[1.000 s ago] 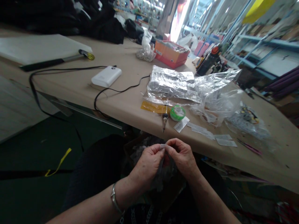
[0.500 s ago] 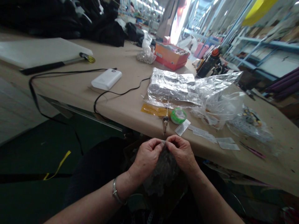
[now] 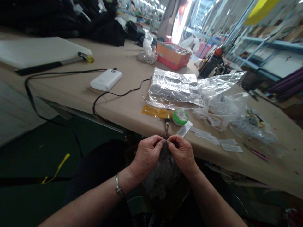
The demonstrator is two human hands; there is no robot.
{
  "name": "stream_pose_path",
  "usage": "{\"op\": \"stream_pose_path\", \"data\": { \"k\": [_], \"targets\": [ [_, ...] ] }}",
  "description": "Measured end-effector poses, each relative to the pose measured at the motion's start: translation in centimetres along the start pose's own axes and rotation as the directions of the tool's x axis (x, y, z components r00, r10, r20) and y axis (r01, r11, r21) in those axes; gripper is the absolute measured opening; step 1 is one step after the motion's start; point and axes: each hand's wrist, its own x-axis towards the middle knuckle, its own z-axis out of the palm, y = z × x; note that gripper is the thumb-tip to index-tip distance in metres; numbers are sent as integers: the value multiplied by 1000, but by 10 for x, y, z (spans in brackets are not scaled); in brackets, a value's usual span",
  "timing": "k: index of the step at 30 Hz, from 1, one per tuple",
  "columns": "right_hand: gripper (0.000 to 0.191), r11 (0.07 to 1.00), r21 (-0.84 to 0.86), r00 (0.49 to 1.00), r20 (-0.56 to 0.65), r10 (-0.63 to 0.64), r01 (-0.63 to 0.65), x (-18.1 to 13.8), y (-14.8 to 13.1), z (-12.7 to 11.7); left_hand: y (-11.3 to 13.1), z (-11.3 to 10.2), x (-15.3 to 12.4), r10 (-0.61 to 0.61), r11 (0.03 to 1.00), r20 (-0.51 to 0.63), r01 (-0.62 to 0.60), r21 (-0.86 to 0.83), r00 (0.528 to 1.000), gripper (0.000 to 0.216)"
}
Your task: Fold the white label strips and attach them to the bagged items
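Observation:
My left hand (image 3: 148, 154) and my right hand (image 3: 182, 153) meet in front of the table edge, thumbs and forefingers pinched together. Between the fingertips is a small pale piece (image 3: 165, 140), mostly hidden, its kind unclear. Just beyond it, a slim metal-tipped tool resembling a soldering iron (image 3: 167, 123) points toward me over the table edge. Below my hands lies a heap of crumpled greyish, translucent scraps (image 3: 157, 179). Right of the tool sit a green tape roll (image 3: 180, 117) and a pale rectangular label-like piece (image 3: 185, 129).
More pale strips (image 3: 205, 136) and tweezers-like pink tool (image 3: 255, 152) lie rightward. Behind are silvery plastic packaging (image 3: 175, 86), an orange box (image 3: 173, 56) and a bag of small parts (image 3: 147, 56). A white power bank (image 3: 106, 79), black cable (image 3: 123, 94) and hammer (image 3: 54, 64) lie left.
Both hands have moved slightly up, closer to the metal tip, and less of the pale piece shows between the fingers. The camera view has shifted a little.

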Motion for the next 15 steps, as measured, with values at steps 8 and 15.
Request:
{"op": "stream_pose_path", "data": {
  "k": [8,15],
  "targets": [
    [9,999,3,999,-4,-37,37,2,4,1,-3,1,3,21,999,2,-21,26,1000,16],
    [9,999,11,999,-19,-31,31,3,5,1,-8,1,6,24,999,7,-24,24,1000,17]
  ]
}}
